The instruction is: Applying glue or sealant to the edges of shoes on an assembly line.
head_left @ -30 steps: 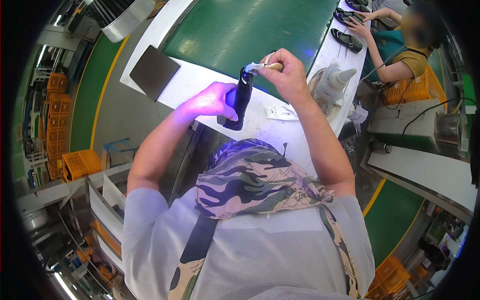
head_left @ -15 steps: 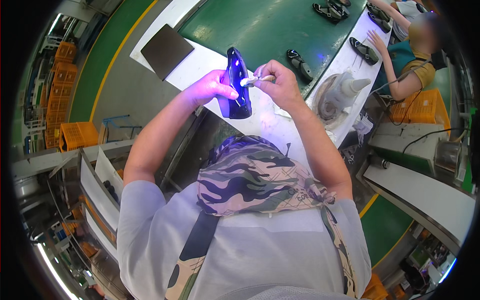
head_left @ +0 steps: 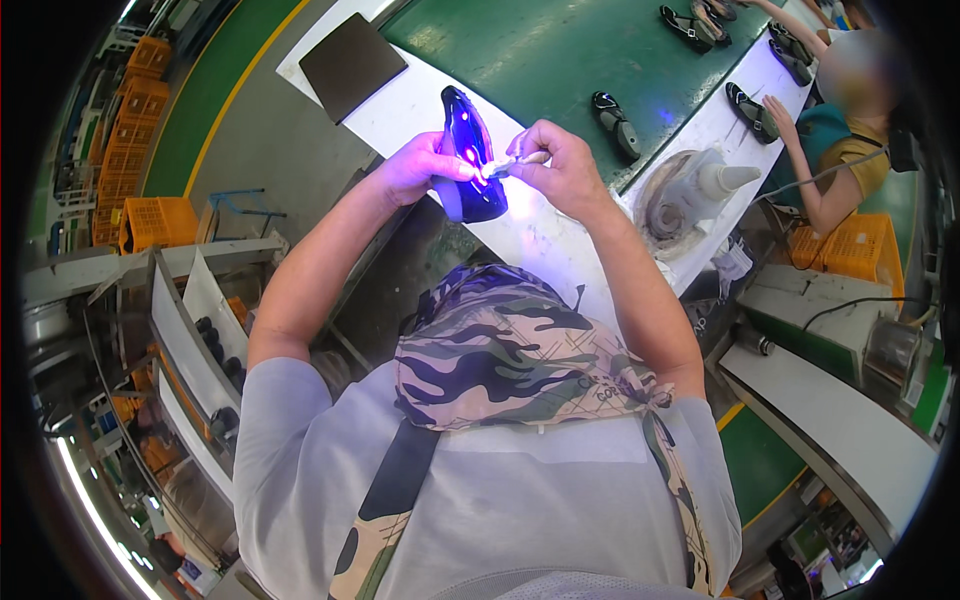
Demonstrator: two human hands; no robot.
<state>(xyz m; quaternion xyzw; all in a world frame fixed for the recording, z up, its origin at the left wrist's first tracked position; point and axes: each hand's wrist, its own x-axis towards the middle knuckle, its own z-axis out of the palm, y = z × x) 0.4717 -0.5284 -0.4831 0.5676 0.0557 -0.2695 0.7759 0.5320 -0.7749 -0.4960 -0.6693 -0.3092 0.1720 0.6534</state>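
My left hand [head_left: 412,172] is closed around the side of a dark, glossy shoe [head_left: 462,125], thumb lying across its surface. The shoe is held up over the white table edge, one end pointing away from me, and violet-blue light glares on it. Pinched in the fingers of my right hand [head_left: 562,170] is a small whitish piece [head_left: 497,168], cloth-like, though its exact kind is unclear. Its tip meets the shoe's side near my left thumb. The shoe's underside is hidden.
A white squeeze bottle [head_left: 695,190] stands in a stained round dish [head_left: 655,230] to the right. Several strapped shoes [head_left: 615,125] lie on the green belt [head_left: 540,60] and white ledge. A dark square pad [head_left: 352,68] lies far left. A co-worker [head_left: 850,160] sits at far right.
The shoe has shifted slightly up and left and turned a little in my left hand. The whitish piece stays against it. Table and surroundings have shifted right in view.
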